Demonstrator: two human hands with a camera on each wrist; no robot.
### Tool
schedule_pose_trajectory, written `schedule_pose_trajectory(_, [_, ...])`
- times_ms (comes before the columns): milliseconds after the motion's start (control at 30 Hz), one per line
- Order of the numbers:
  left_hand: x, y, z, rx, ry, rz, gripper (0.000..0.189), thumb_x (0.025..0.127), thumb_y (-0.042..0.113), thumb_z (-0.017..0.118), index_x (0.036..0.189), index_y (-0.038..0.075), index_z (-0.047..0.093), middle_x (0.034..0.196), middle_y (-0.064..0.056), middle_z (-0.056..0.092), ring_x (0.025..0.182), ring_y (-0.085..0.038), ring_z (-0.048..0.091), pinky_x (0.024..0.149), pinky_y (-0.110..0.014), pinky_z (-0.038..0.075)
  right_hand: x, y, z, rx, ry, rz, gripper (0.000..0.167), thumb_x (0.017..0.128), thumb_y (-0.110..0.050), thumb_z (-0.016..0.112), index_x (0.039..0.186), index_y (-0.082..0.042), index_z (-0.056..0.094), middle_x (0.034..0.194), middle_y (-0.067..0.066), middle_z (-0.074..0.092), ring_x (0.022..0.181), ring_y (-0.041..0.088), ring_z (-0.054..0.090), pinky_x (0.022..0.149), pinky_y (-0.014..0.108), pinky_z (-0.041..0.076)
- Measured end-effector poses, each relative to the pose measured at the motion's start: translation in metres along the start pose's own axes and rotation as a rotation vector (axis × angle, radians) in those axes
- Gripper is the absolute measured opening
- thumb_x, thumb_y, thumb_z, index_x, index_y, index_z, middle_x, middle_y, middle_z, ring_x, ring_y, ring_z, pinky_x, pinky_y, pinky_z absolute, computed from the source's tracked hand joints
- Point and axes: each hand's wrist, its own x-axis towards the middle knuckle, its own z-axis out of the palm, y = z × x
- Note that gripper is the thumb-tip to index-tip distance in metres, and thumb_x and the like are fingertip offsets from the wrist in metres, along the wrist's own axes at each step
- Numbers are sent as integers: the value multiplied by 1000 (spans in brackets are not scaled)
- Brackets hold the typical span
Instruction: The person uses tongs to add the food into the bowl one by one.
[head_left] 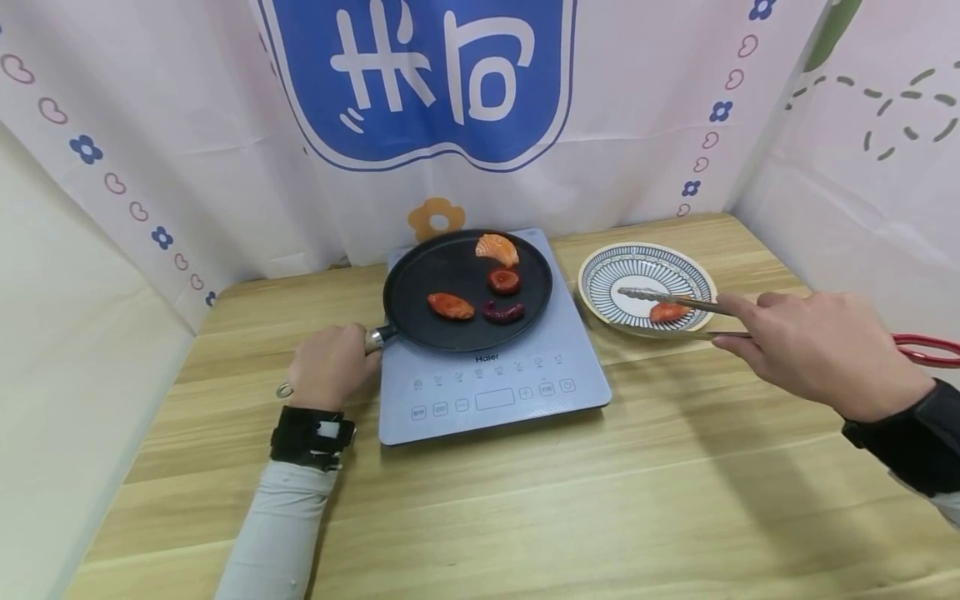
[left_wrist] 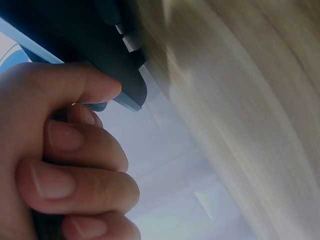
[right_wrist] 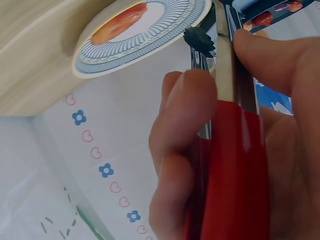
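Observation:
My left hand (head_left: 330, 364) grips the handle of a black frying pan (head_left: 420, 279), which sits on a pale induction cooker (head_left: 495, 425). In the left wrist view the fingers (left_wrist: 82, 142) curl round the dark handle. The pan holds an orange striped slice (head_left: 497, 249), a red round piece (head_left: 504, 281), a dark red curved piece (head_left: 504, 313) and an orange-red oval piece (head_left: 451, 306). My right hand (head_left: 817, 350) holds metal tongs (right_wrist: 227, 75) with red handles, their arms spread apart. The tips reach over a patterned plate (head_left: 600, 275), beside a red-orange piece (head_left: 669, 311).
A wooden table (head_left: 525, 517) carries everything. Behind it hangs a printed cloth (head_left: 202, 92) with a blue emblem, close to the far rim of the pan. The cooker's touch panel faces me.

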Motion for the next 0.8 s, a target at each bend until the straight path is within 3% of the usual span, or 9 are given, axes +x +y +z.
schedule_pose_trajectory(300, [0, 1, 0, -2, 3, -1, 29, 97, 26, 65, 74, 9, 57, 64, -5, 50, 56, -21, 49, 47, -34, 35, -5, 15, 4, -62, 85, -70, 38, 79, -33, 84, 91, -10, 57, 54, 1, 43, 37, 22, 31, 35, 41, 29])
schedule_pose_trajectory(367, [0, 0, 0, -4, 1, -1, 29, 97, 26, 65, 75, 9, 57, 64, -4, 50, 56, -21, 49, 47, -34, 35, -6, 17, 4, -75, 99, -85, 41, 97, -48, 67, 90, -10, 56, 54, 2, 43, 37, 22, 31, 35, 41, 29])
schedule_pose_trajectory(433, [0, 0, 0, -5, 3, -1, 29, 97, 26, 66, 75, 9, 57, 64, -5, 50, 56, -21, 49, 47, -34, 35, -6, 19, 5, -85, 118, -96, 58, 108, -62, 39, 88, -10, 55, 53, 2, 42, 37, 22, 30, 35, 40, 29])
schedule_pose_trajectory(533, [-1, 0, 0, -4, 6, 0, 29, 97, 26, 66, 75, 9, 57, 64, -5, 50, 56, -21, 49, 47, -33, 35, -5, 21, 6, -98, 136, -111, 88, 101, -71, -5, 89, -9, 57, 53, 2, 41, 36, 22, 28, 35, 38, 27])
schedule_pose_trajectory(767, [-1, -1, 0, -2, 13, 9, 30, 97, 25, 65, 73, 9, 56, 64, -4, 50, 56, -21, 49, 46, -34, 36, -4, 29, 7, -112, 117, -128, 88, 102, -69, -4, 93, -10, 61, 54, 3, 42, 36, 24, 31, 34, 40, 29])
schedule_pose_trajectory(800, [-1, -1, 0, -2, 15, 12, 30, 97, 25, 65, 73, 9, 56, 64, -4, 50, 55, -21, 49, 46, -34, 36, -4, 30, 7, -112, 114, -132, 77, 107, -66, 9, 93, -10, 60, 54, 3, 42, 36, 24, 31, 34, 40, 30])
